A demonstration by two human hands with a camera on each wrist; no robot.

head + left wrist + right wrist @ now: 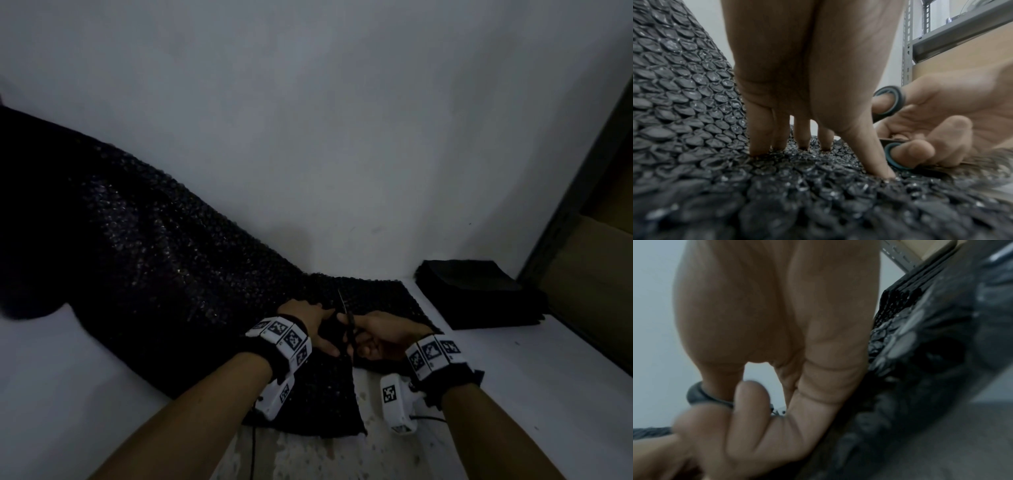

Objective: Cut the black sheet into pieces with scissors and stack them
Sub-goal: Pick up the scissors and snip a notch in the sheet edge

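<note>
the white counter (pixel 513 394) carries all task items and meets a white wall (pixel 308 120) at the rear. the black bubble wrap sheet (pixel 137 257) is the largest item: it runs from the far left, where it rises against the wall, diagonally down to the near centre, lying flat under both hands. a stack of cut black pieces (pixel 479 294) sits on the counter to the right, apart from the sheet, beside a metal shelf unit (pixel 908 48). the left hand (pixel 308 322) is spread, fingers (pixel 760 138) straight, tips pressing down on the sheet just left of the cut line. the right hand (pixel 380 337) grips the scissors (pixel 346 325), thumb and fingers curled through the black, blue-lined handle loops (pixel 892 104). the blades point away from the person, over the sheet between the two hands. blade opening: cannot tell.
</note>
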